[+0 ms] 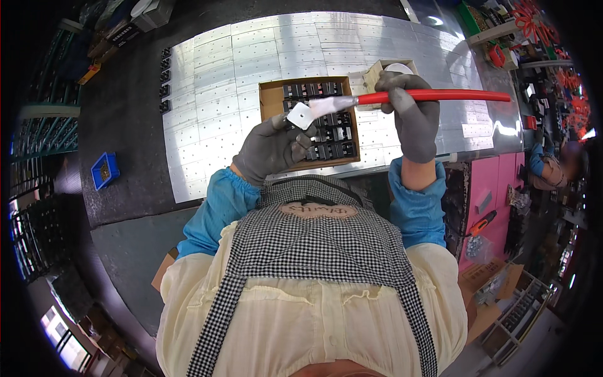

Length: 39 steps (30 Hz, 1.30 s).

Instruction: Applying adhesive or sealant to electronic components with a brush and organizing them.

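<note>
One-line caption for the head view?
Gloved right hand brushes a small white piece held by left hand over a parts box.

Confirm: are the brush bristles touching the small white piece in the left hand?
Touching. The head view shows the white bristles of the red-handled brush lying against the small white piece, pinched in the left hand; the right hand grips the handle.

The space over the cardboard tray [271,100] of black parts [330,135] is crossed by a red-handled brush [433,95], with a small open box [377,70] just beside. Open passage is offered by the metal sheet [213,75] to the left, while the right edge seems crowded by a pink bench [487,182].
</note>
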Tool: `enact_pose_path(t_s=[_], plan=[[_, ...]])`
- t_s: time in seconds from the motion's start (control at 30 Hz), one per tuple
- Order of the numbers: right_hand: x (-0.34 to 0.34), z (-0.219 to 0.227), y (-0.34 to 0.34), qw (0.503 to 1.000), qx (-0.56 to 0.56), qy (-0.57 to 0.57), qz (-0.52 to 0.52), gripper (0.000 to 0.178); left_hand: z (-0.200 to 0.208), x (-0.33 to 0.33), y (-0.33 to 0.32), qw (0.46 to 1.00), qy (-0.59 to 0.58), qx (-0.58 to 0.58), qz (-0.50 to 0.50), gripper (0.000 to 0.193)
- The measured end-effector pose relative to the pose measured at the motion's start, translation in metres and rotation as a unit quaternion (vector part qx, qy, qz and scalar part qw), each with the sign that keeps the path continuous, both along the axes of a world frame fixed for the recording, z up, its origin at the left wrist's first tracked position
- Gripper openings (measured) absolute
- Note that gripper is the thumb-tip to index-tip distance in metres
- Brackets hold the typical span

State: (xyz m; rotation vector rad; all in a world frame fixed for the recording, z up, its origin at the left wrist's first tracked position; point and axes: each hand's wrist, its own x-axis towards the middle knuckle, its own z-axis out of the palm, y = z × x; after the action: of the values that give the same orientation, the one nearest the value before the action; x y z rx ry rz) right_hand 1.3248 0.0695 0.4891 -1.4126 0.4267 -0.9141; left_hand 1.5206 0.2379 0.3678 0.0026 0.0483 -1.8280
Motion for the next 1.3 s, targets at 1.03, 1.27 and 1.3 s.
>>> enact_pose_path(t_s=[1.03, 1.27, 1.3], plan=[[-0.007, -0.035, 0.014, 0.984, -0.046, 0.038, -0.17, 0.028, -0.009, 0.285, 0.173, 0.191, -0.969, 0.129, 0.088, 0.051], [0.009, -0.033, 0.041, 0.979, -0.035, 0.057, -0.191, 0.028, -0.031, 0.309, 0.158, 0.185, -0.98, 0.066, 0.01, 0.05], [0.011, -0.033, 0.043, 0.981, -0.03, 0.051, -0.183, 0.028, -0.031, 0.311, 0.157, 0.181, -0.982, 0.056, 0.004, 0.051]])
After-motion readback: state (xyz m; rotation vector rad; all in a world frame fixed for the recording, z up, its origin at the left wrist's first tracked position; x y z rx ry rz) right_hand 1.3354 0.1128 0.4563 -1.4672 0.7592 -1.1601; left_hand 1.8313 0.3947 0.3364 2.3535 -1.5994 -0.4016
